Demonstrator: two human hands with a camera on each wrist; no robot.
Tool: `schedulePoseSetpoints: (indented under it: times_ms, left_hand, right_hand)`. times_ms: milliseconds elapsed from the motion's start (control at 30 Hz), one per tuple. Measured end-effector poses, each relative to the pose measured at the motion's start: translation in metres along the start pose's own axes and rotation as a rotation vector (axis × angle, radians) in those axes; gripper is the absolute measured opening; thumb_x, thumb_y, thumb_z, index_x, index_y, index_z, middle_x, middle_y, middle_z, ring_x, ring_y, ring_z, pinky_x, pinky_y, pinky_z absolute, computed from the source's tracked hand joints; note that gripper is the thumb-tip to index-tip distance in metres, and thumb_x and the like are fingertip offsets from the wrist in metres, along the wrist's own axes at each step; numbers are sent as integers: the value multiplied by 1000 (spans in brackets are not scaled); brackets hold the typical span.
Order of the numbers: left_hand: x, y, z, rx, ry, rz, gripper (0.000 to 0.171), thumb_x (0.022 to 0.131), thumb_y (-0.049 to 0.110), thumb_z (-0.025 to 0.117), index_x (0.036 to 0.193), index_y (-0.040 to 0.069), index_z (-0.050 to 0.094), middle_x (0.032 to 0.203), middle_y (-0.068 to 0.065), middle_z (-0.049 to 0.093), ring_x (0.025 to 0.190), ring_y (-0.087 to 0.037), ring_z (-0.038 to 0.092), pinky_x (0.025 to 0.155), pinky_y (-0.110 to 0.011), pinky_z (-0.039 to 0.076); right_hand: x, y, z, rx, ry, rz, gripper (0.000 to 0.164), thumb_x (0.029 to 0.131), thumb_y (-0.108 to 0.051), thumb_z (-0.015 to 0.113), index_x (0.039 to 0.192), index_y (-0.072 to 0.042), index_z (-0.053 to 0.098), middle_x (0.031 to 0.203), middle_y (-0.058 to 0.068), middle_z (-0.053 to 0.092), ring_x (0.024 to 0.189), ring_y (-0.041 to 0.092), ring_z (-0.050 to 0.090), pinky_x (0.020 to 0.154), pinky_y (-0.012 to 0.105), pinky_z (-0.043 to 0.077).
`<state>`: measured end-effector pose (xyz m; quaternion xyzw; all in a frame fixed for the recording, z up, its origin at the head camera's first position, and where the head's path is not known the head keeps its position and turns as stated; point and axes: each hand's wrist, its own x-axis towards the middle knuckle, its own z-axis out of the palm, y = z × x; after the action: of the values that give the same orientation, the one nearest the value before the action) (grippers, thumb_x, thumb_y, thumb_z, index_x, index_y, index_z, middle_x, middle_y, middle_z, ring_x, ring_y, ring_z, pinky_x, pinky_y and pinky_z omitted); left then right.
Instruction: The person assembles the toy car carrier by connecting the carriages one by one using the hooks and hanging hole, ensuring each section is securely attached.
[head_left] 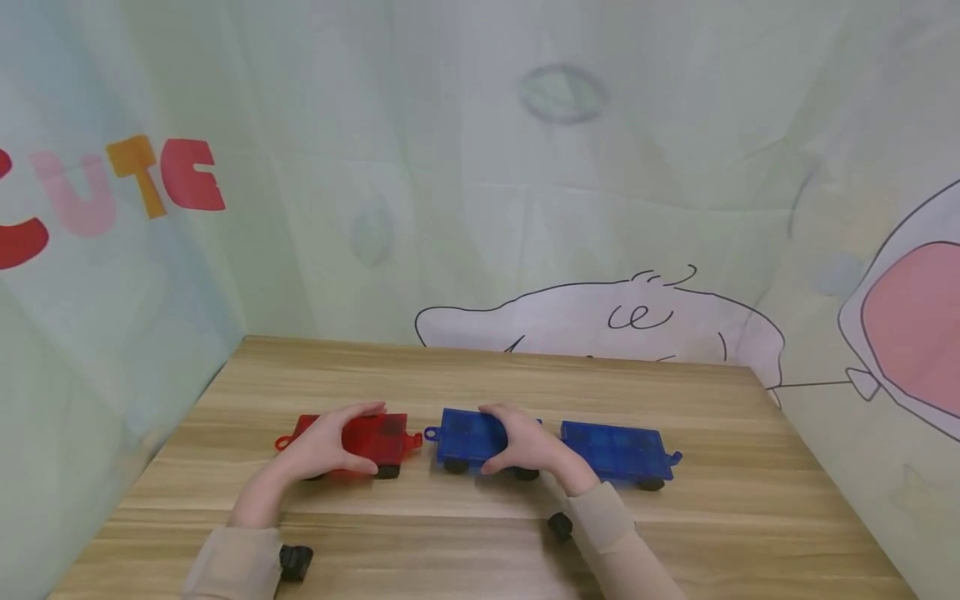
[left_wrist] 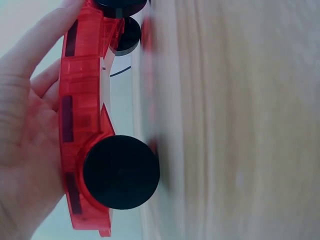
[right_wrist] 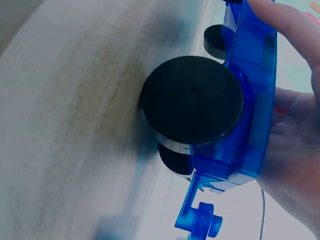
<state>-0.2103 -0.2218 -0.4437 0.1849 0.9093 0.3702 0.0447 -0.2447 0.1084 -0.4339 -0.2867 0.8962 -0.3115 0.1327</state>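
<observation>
A translucent red toy train car (head_left: 371,437) with black wheels stands on the left of the table. My left hand (head_left: 322,450) grips it from above, thumb on the near side and fingers over the far edge. In the left wrist view the red car's side (left_wrist: 80,120) lies against the palm. My right hand (head_left: 525,442) holds a translucent blue toy train car (head_left: 468,433) the same way. The red car's hook (head_left: 414,442) points at the blue car's ring (head_left: 431,433), a small gap between them. Below the blue car's body, the right wrist view shows its hook (right_wrist: 200,217).
A second blue train car (head_left: 615,450) stands just right of the held one, its hook (head_left: 675,458) facing right. The wood-grain table (head_left: 420,542) carries them all. Behind it hangs a printed cloth (head_left: 465,183) with cartoon shapes and letters.
</observation>
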Motion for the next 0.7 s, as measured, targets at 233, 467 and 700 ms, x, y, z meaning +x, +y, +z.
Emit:
schedulePoseSetpoints:
  times_ms: [233, 467, 700]
  left_hand:
    - [1, 3, 1, -14, -1, 8, 87, 72, 32, 86, 143, 2, 46, 143, -18, 52, 132, -42, 44, 104, -64, 38]
    - [2, 6, 3, -12, -8, 8, 87, 72, 31, 86, 143, 3, 45, 143, -19, 51, 131, -43, 43, 102, -65, 39]
    - [2, 6, 4, -11, -9, 15, 87, 72, 31, 86, 143, 3, 45, 143, -19, 51, 131, -42, 44, 102, -64, 40]
  right_hand:
    - [-2, -1, -2, 34, -12, 0, 88, 74, -22, 85, 146, -1, 40, 151, 18, 42, 140, 36, 38, 115, 51, 33]
    - [-4, -1, -3, 49, -17, -24, 87, 74, -21, 85, 146, 1, 40, 151, 19, 41, 141, 36, 37, 115, 52, 32]
    - [-4, 0, -3, 39, -18, -37, 87, 74, -21, 85, 145, 1, 40, 151, 19, 42, 141, 36, 38, 115, 52, 33]
